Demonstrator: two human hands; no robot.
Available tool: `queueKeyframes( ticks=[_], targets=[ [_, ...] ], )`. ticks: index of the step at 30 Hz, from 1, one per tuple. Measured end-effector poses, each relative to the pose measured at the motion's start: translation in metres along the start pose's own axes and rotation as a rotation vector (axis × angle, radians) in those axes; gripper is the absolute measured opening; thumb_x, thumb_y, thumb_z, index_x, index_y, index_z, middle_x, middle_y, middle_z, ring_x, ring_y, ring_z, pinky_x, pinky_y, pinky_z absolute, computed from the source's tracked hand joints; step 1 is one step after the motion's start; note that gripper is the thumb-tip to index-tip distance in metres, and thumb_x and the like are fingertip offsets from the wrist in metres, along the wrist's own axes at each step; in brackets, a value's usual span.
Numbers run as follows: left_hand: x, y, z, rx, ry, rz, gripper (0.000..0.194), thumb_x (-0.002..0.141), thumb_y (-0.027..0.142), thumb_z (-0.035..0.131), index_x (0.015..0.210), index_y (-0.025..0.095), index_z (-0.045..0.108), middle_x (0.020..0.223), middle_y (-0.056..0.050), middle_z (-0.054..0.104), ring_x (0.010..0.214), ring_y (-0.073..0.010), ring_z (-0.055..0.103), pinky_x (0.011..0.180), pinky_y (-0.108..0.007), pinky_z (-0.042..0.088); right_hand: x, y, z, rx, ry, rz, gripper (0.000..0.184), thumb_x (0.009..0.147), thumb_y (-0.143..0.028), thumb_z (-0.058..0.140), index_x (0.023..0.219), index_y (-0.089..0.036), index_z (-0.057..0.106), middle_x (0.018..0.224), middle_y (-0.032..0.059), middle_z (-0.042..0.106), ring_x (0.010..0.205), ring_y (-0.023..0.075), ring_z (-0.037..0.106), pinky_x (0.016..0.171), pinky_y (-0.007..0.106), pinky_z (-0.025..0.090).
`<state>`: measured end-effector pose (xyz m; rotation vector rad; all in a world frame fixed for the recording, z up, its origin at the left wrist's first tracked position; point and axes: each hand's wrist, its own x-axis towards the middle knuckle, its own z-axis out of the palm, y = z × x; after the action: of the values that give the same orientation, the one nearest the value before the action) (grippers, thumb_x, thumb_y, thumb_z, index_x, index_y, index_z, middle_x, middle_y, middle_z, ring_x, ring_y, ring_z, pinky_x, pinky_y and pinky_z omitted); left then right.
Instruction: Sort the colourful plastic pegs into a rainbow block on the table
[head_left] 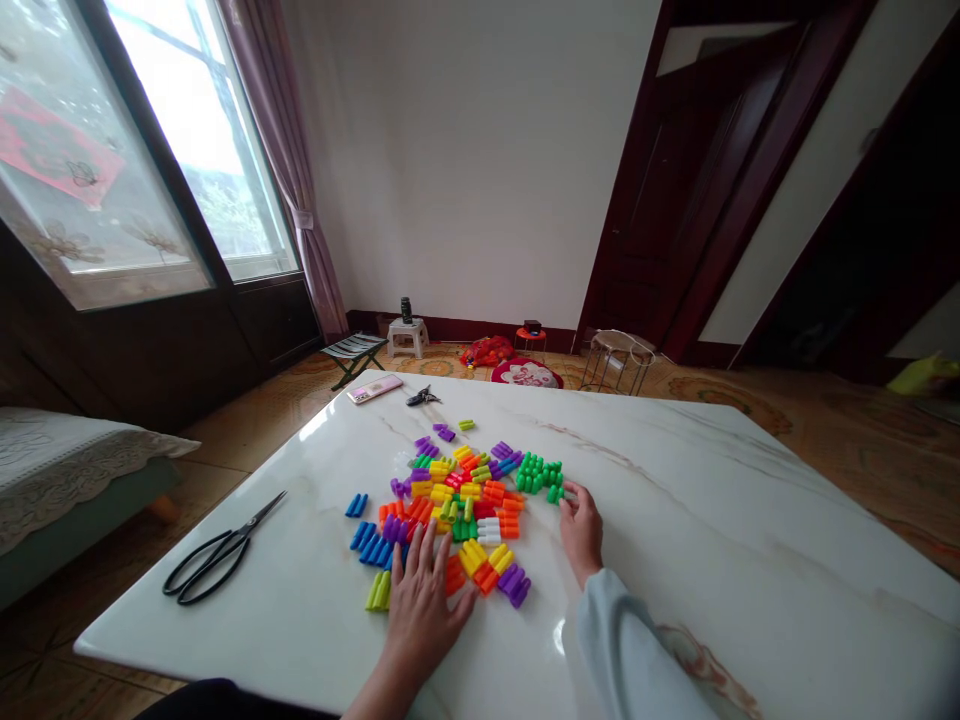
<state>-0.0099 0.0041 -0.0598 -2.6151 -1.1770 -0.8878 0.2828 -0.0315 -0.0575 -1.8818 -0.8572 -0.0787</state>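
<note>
A loose heap of colourful plastic toy blocks (pixel 466 490), each made of joined rounded tubes, lies on the white marble-patterned table (pixel 675 520). My left hand (pixel 424 590) rests palm down over the near side of the heap, fingers spread across orange and red pieces and partly hiding them. To its left are blue blocks (pixel 373 545) and a lime block (pixel 379 592). At the heap's right edge, my right hand (pixel 582 525) has its fingers curled, with the tips at a green block (pixel 555 494). More green blocks (pixel 536 472) stand grouped just beyond those fingertips.
Black-handled scissors (pixel 225 550) lie on the table's left side. Towards the far edge are a phone (pixel 375 388) and a small dark bunch of keys (pixel 423 396). Past the table stand a white stool (pixel 407 337), a folding stool (pixel 355 352) and a round stool (pixel 619 355).
</note>
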Motion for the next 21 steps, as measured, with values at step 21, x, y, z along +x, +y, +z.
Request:
queueKeyframes(
  ticks=[21],
  targets=[
    [0.002, 0.002, -0.005, -0.026, -0.018, 0.003, 0.062, 0.079, 0.043, 0.059, 0.135, 0.020, 0.046, 0.147, -0.014, 0.038, 0.136, -0.0337, 0.031, 0.112, -0.057, 0.018, -0.010, -0.012, -0.008, -0.371, -0.221, -0.313, 0.041, 0.073, -0.013, 0.046, 0.107, -0.021, 0.068, 0.113, 0.0055, 0.065, 0.100, 0.0212, 0.057, 0.084, 0.031, 0.041]
  ],
)
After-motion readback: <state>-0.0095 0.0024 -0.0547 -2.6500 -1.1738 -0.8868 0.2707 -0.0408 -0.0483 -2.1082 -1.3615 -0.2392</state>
